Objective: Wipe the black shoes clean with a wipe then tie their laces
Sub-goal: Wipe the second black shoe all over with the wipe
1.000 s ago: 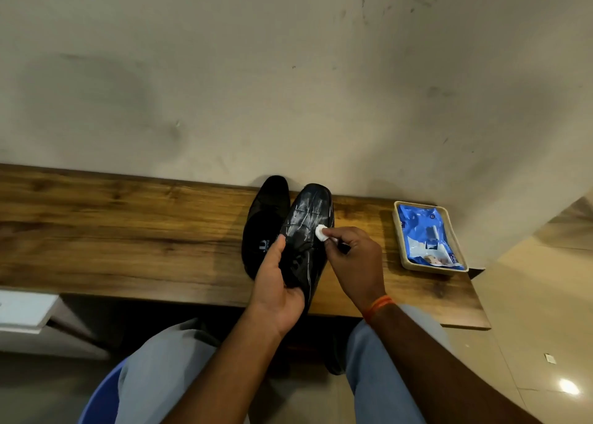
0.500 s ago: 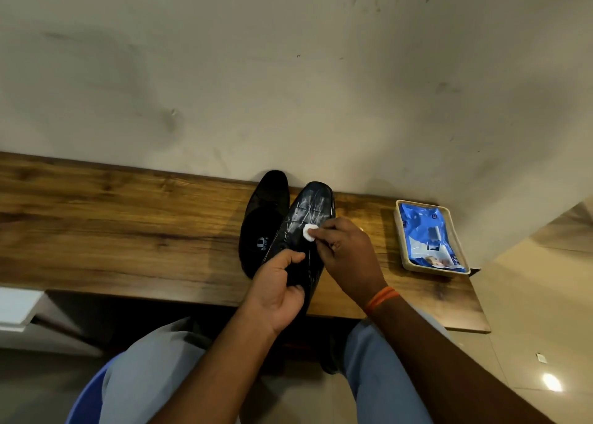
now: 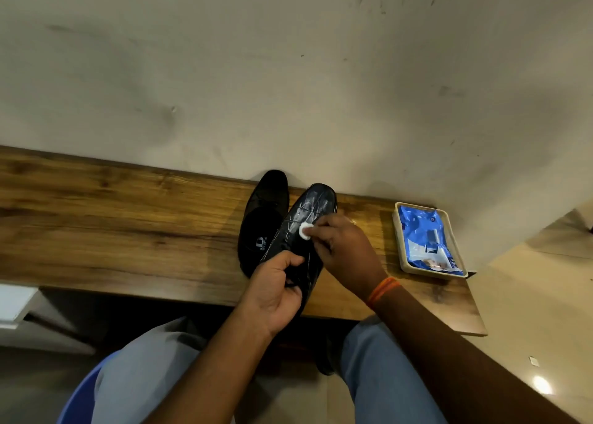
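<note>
Black and glossy with wet streaks, the shoe [image 3: 305, 228] being cleaned lies tilted on a wooden shelf [image 3: 128, 218] set against a pale wall, its toe pointing at the wall and its heel hanging off the shelf's near edge. The left hand [image 3: 272, 292] curls around the heel end of this shoe, thumb over the top, holding it steady. The right hand [image 3: 340, 247] pinches a small wad of white wipe [image 3: 305, 231] between fingertips and thumb and presses it onto the middle of the shoe's upper, where the laces would be; the laces themselves cannot be made out. The second shoe [image 3: 261, 218] sits touching the held shoe on its left, flat on the shelf, its dull surface looking unwiped. Well to the right of the held shoe, a beige tray [image 3: 404, 260] holds a blue pack of wipes [image 3: 423, 237].

To wipe well here, the holding hand should probably keep the heel firm so the shoe does not slide off the edge. Strokes from the middle toward the toe, with the wad turned to a clean face as it darkens, would lift dirt rather than smear it. The sides and heel likely need passes too, then the second shoe, before any lacing.
</note>
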